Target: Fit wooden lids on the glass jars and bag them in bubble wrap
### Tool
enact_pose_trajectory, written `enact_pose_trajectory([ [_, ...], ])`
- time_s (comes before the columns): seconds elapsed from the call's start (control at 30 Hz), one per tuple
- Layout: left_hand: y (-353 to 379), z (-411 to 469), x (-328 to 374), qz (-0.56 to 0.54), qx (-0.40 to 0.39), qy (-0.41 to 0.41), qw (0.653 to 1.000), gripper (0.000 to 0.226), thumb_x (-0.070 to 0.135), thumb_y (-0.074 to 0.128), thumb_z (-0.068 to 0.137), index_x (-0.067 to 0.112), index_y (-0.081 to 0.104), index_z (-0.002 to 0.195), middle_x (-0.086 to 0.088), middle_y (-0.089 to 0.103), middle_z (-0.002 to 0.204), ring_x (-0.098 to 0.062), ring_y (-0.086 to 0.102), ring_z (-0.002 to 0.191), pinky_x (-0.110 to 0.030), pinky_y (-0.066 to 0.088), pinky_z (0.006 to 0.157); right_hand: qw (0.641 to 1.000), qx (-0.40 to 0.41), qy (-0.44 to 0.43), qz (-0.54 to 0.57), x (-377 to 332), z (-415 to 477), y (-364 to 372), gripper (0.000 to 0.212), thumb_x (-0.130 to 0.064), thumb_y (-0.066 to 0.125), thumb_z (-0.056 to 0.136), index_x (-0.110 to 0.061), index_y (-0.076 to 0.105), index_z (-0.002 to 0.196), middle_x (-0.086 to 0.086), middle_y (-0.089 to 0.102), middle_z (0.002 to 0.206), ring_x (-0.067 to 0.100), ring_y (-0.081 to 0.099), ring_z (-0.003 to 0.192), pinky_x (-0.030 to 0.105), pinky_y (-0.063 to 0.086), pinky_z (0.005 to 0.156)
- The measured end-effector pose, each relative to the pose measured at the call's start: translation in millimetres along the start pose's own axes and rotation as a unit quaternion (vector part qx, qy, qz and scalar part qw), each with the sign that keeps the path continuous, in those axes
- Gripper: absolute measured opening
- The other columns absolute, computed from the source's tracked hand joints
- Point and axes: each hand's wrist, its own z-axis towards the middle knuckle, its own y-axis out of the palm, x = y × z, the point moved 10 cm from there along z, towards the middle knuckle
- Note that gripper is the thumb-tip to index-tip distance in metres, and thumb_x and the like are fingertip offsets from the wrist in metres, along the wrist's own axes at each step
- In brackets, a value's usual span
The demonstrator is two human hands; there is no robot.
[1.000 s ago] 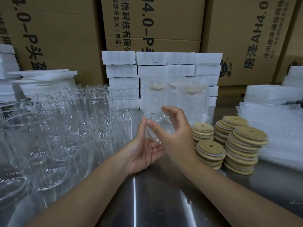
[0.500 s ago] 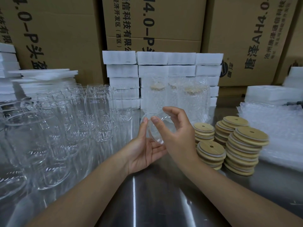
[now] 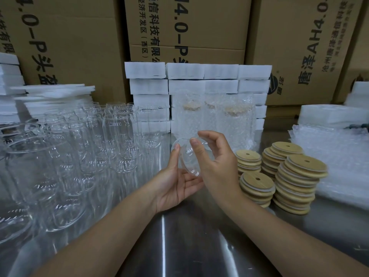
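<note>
A clear glass jar [image 3: 188, 156] lies tilted between both hands above the steel table, its mouth toward me. My left hand [image 3: 175, 182] cradles it from below, palm up, thumb along its left side. My right hand [image 3: 217, 166] grips its rim from the right with curled thumb and fingers. Several stacks of round wooden lids [image 3: 299, 176], each with a small hole, stand just right of my right hand. Bubble wrap bags [image 3: 339, 156] lie in a pile at the far right. Behind the hands stand lidded jars wrapped in bubble wrap [image 3: 213, 114].
Many empty glass jars [image 3: 79, 148] crowd the table's left half. White foam blocks [image 3: 185, 80] are stacked at the back, with more at the far left and right. Cardboard boxes [image 3: 189, 27] form a wall behind. The bare steel table [image 3: 189, 236] reaches to me.
The jar and both hands stay almost in place; my right fingers have shifted slightly on the rim.
</note>
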Motion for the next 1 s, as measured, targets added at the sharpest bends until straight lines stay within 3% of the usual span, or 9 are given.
enact_pose_trajectory([
  [0.13, -0.6, -0.2, -0.1, 0.006, 0.006, -0.001, 1.0, 0.095, 0.072, 0.04, 0.073, -0.002, 0.051, 0.133, -0.023, 0.062, 0.126, -0.025, 0.061, 0.118, -0.03, 0.051, 0.096, 1.0, 0.003, -0.004, -0.001, -0.5, 0.3, -0.5, 0.034, -0.049, 0.061, 0.076, -0.026, 0.06, 0.102, -0.011, 0.066, 0.107, 0.001, 0.059, 0.109, 0.031, 0.045, 0.1],
  [0.3, -2.7, 0.5, -0.9, 0.017, 0.013, -0.005, 1.0, 0.097, 0.072, 0.04, 0.07, -0.001, 0.052, 0.133, -0.022, 0.063, 0.126, -0.024, 0.061, 0.119, -0.03, 0.05, 0.098, 1.0, -0.002, -0.008, -0.01, -0.1, 1.1, -0.5, 0.015, -0.032, 0.062, 0.089, -0.025, 0.061, 0.102, -0.01, 0.066, 0.106, 0.001, 0.06, 0.106, 0.029, 0.046, 0.097],
  [0.5, -3.8, 0.3, -0.2, 0.016, 0.022, 0.001, 1.0, 0.096, 0.071, 0.041, 0.069, -0.001, 0.053, 0.131, -0.022, 0.066, 0.119, -0.022, 0.069, 0.104, -0.027, 0.057, 0.087, 1.0, 0.0, -0.015, -0.005, -1.2, 0.5, -0.6, 0.01, -0.036, 0.055, 0.091, -0.031, 0.059, 0.099, -0.011, 0.066, 0.105, -0.002, 0.059, 0.103, 0.019, 0.045, 0.092],
  [0.73, -6.6, 1.2, -0.5, 0.017, 0.033, 0.003, 0.999, 0.094, 0.071, 0.042, 0.069, 0.0, 0.054, 0.13, -0.021, 0.067, 0.118, -0.022, 0.069, 0.102, -0.028, 0.056, 0.089, 1.0, 0.009, -0.027, 0.0, -1.8, 0.8, -1.3, 0.029, -0.041, 0.044, 0.091, -0.021, 0.062, 0.1, -0.013, 0.065, 0.099, -0.007, 0.058, 0.097, 0.007, 0.039, 0.083],
  [1.0, -8.2, 1.3, -0.8, 0.031, 0.039, 0.003, 0.999, 0.094, 0.072, 0.042, 0.068, 0.0, 0.055, 0.127, -0.019, 0.069, 0.113, -0.021, 0.069, 0.101, -0.028, 0.057, 0.087, 1.0, 0.014, -0.018, -0.019, 3.4, 2.1, -3.4, 0.023, -0.019, 0.039, 0.102, -0.022, 0.062, 0.102, -0.014, 0.065, 0.103, -0.007, 0.058, 0.101, 0.006, 0.038, 0.086],
])
